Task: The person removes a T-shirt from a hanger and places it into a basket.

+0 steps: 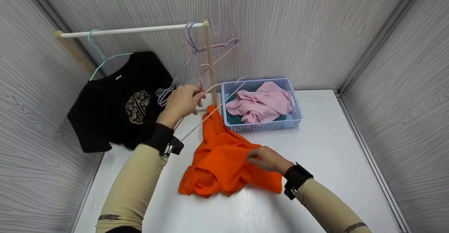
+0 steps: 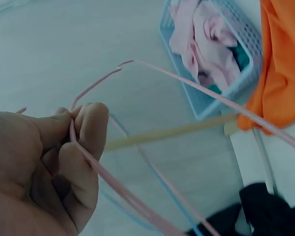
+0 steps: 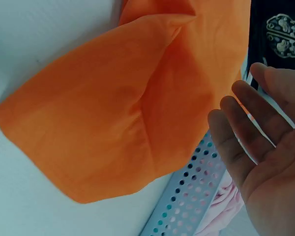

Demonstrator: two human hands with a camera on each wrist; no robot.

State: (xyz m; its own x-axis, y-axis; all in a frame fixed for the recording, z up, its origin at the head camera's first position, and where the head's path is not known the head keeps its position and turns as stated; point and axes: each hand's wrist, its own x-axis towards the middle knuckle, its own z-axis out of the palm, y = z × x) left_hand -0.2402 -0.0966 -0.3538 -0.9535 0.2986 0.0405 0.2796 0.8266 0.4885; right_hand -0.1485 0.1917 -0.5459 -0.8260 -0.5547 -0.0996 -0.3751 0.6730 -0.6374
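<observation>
My left hand (image 1: 184, 101) pinches a pink wire hanger (image 2: 118, 182) near its neck, holding it up in front of the rack. Its hook rises above the fingers in the head view. An orange garment (image 1: 224, 155) lies crumpled on the white table. Just over that cloth hovers my right hand (image 1: 268, 159), its fingers loosely extended with nothing held, as the right wrist view shows. Behind the left hand, pink and purplish hangers (image 1: 191, 38) hang at the right end of the rack's rod.
A white rod (image 1: 129, 31) on wooden posts spans the back left. A black top (image 1: 119, 103) hangs there on a mint hanger (image 1: 100, 55). Right of the rack stands a blue perforated basket (image 1: 296, 115) with pink cloth (image 1: 263, 101) over dark green cloth. Grey panels enclose the table.
</observation>
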